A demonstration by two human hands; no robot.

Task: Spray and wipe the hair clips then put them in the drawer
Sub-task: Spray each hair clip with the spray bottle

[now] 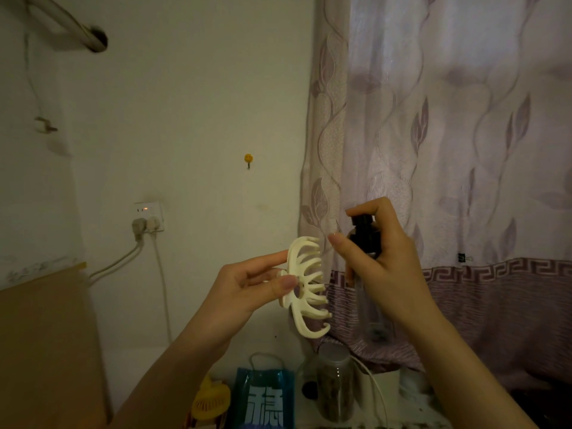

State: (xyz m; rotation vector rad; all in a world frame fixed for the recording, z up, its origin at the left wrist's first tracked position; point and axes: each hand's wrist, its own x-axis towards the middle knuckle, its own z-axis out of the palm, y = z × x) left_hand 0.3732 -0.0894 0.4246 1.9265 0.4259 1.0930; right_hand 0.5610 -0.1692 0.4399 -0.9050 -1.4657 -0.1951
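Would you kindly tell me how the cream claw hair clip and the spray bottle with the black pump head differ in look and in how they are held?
The cream plastic claw hair clip is opaque, with curved teeth; the clear spray bottle with the black pump head is see-through and straight-sided. The left hand pinches the clip between thumb and fingers; the right hand wraps round the bottle, forefinger atop the pump. Both are held up, close together.
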